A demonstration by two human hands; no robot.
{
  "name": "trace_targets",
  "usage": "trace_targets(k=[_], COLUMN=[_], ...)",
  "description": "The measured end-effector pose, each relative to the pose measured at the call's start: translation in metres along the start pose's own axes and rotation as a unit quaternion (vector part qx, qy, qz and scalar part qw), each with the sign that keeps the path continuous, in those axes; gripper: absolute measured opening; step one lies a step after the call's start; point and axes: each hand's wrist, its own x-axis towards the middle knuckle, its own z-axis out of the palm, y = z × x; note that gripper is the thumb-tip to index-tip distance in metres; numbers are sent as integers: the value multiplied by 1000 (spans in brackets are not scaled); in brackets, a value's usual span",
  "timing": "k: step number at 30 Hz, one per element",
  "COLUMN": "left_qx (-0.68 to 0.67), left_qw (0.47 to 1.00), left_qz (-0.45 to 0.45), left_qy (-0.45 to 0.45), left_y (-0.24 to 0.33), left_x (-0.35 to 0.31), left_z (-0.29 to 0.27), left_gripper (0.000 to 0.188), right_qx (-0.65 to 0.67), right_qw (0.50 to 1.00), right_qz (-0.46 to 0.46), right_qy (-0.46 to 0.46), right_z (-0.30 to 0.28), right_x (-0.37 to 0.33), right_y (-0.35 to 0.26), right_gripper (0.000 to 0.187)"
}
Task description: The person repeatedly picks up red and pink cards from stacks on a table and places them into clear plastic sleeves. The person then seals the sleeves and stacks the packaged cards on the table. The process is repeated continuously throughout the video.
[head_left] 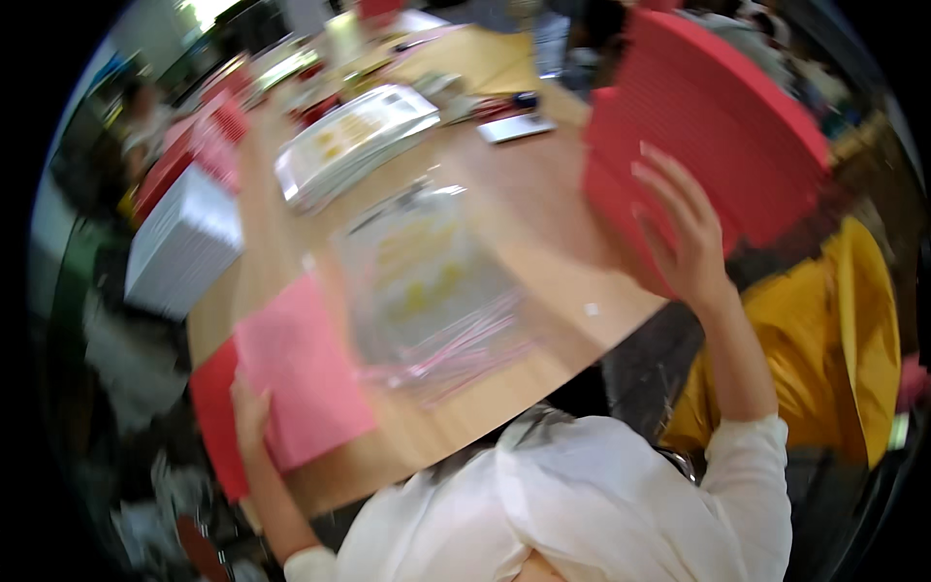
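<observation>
At the table's near left, my left hand [250, 412] grips the left edge of a pink sheet [310, 378], its thumb on top and its other fingers partly hidden. A darker red sheet [218, 417] lies beside and partly under it. My right hand [684, 228] is raised on the right with fingers spread and nothing in them. Behind that hand rises a large red stack with fine ridges [708, 126]; whether they touch, I cannot tell. Between my hands, clear plastic bags with yellow print [417, 262] lie flat on the table.
Farther back on the wooden table [524, 228] are a pile of packaged bags [354, 141], a silver flat device [516, 128] and a tan envelope [470, 63]. A white stack [184, 242] stands at the left edge. Yellow cloth or sheeting [815, 339] hangs at right.
</observation>
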Motion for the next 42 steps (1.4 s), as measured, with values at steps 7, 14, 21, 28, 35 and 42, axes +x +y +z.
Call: trace_targets(k=[7,14,21,28,35,42], left_qx=[359,44,-169,-257,-298,-301], left_qw=[932,945,838,813,808,798], left_qz=[18,323,518,522,508,522], left_qy=[38,-4,8,23,-8,-24], left_y=[126,378,565,670,698,703], left_x=[20,10,24,66,64,61], left_z=[29,31,28,52,68,62], left_gripper=[59,54,56,69,73,70], right_qx=[-219,-199,-218,-167,-145,-129], right_qw=[971,964,962,972,964,966], right_qz=[92,115,100,93,142,150], right_qy=[-27,-135,-128,-137,-170,-165], right_z=[-139,-134,-144,-150,-154,-155], right_x=[62,84,84,93,95,94], right_y=[125,144,161,168,163,171], right_gripper=[30,31,26,27,30,31])
